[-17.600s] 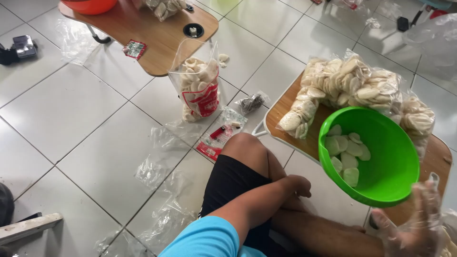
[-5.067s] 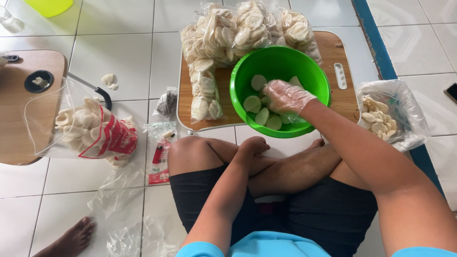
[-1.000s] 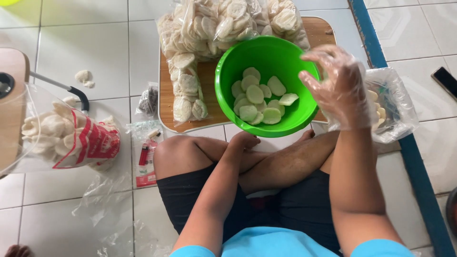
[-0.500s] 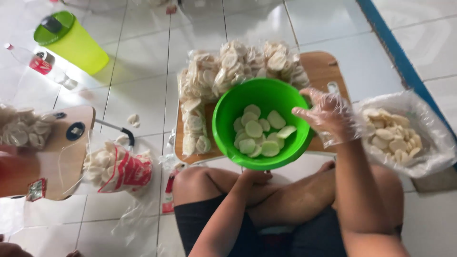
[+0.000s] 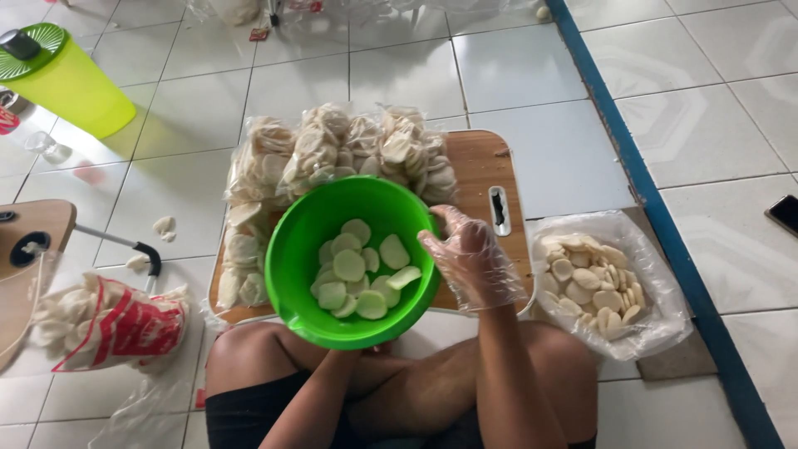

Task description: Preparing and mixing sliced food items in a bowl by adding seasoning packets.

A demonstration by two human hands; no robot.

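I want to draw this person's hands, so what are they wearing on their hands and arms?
The right hand wears a thin, see-through plastic glove, loose and crinkly, ending around the wrist. Above it the forearm is bare, with no sleeve, watch or bracelet in view. The left hand is hidden under the green bowl, so I cannot tell if it has a glove; that forearm is bare too.

1. Clear bags of pale round crackers (image 5: pixel 341 154) are lying piled on the wooden tabletop (image 5: pixel 482 166), behind the green bowl.
2. An open clear bag of crackers (image 5: pixel 594 278) is sitting on the floor, just right of the tabletop.
3. A clear bag with a red-and-white label (image 5: pixel 108 324) is leaning at the left.
4. A dark phone screen (image 5: pixel 784 213) is lying at the right edge.
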